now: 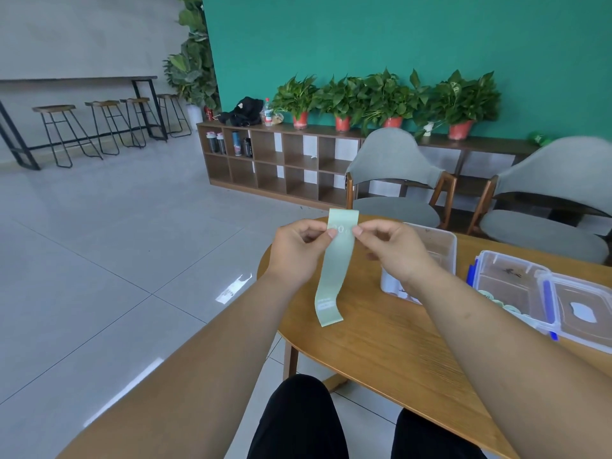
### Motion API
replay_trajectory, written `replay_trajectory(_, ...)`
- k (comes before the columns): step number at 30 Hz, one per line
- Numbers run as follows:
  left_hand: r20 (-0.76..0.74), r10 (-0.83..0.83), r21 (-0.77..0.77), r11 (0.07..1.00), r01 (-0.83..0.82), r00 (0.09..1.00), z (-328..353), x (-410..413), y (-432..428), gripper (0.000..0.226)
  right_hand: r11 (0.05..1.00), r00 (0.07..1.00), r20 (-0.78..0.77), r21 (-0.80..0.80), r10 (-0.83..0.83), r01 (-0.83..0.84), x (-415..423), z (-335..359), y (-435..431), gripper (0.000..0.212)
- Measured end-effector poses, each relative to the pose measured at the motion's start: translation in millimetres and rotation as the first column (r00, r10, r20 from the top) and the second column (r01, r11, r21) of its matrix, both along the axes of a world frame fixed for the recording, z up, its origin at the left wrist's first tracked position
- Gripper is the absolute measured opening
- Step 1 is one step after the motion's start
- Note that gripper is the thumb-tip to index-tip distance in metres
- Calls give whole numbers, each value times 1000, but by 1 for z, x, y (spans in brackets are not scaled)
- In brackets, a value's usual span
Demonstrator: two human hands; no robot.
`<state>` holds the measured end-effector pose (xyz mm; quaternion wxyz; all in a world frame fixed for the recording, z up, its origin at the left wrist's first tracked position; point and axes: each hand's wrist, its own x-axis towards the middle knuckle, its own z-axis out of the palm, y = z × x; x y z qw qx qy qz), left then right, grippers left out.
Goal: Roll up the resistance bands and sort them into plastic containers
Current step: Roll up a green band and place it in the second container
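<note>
Your left hand and right hand each pinch the pale green resistance band near its top, hanging unrolled above the tabletop's left edge, likely ready for rolling.

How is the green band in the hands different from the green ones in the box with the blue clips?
The band in the hands hangs long and unrolled; the rolled bands in the box are small coils. The left hand and right hand pinch the band near its top, up in the air; the rolled bands lie in the box on the table. Both are pale green.
</note>
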<state>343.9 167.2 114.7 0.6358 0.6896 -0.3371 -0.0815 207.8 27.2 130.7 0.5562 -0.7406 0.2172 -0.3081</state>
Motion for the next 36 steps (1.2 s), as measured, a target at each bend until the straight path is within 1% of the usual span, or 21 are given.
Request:
replay_trajectory(3, -127, -42, -84, 996, 32, 991, 13, -9, 2, 17, 1000, 999, 55, 26, 4, -5, 0, 7, 3, 15)
replay_trajectory(5, -231, -124, -134, 986, 95, 965, 22, -15, 5, 21, 996, 994, 109, 81, 23, -32, 0, 13, 4, 17)
replay_trajectory(7, -331, -226, -190, 967, 170, 916, 30, -18, 6, 23, 988, 988, 152, 143, 31, -53, 0, 20, 5, 18)
replay_trajectory(10, -471, -363, -309, 922, 235, 804, 38, -21, 2, 33, 971, 983, 184, 233, 6, -50, 4, 24, 4, 15)
replay_trajectory(11, -505, -383, -336, 913, 232, 773, 38, -22, -1, 37, 964, 982, 191, 260, -2, -48, 5, 25, 3, 15)
replay_trajectory(13, -542, -385, -343, 913, 221, 747, 36, -21, -5, 39, 956, 984, 176, 292, -19, -34, 8, 24, 3, 16)
replay_trajectory(16, -580, -291, -248, 953, 175, 761, 21, -17, -11, 31, 961, 995, 78, 275, -64, 41, 11, 12, 0, 14)
replay_trajectory(19, -595, -75, -36, 997, 66, 800, -5, -15, -17, 18, 978, 995, -61, 186, -83, 93, 16, -16, -8, 11)
replay_trajectory(21, -591, 31, 76, 997, 18, 806, -25, -12, -20, 16, 988, 983, -162, 115, -83, 103, 22, -38, -15, 11)
replay_trajectory(24, -604, 79, 129, 992, 0, 793, -52, -3, -28, 19, 992, 962, -247, 27, -113, 124, 33, -65, -23, 14)
replay_trajectory(28, -568, 133, 179, 983, -36, 812, -73, 12, -41, 15, 981, 935, -305, -115, -183, 155, 50, -88, -31, 5)
replay_trajectory(29, -561, 143, 188, 981, -43, 815, -76, 16, -43, 14, 977, 926, -321, -144, -197, 158, 55, -93, -34, 8)
replay_trajectory(30, -553, 155, 197, 979, -52, 819, -79, 21, -47, 13, 973, 920, -332, -164, -208, 161, 61, -98, -36, 10)
replay_trajectory(33, -519, 195, 231, 969, -83, 832, -88, 34, -56, 9, 962, 900, -356, -196, -252, 192, 76, -105, -38, 5)
replay_trajectory(36, -485, 216, 267, 959, -91, 847, -100, 44, -63, 10, 942, 868, -391, -255, -305, 217, 88, -109, -38, 21)
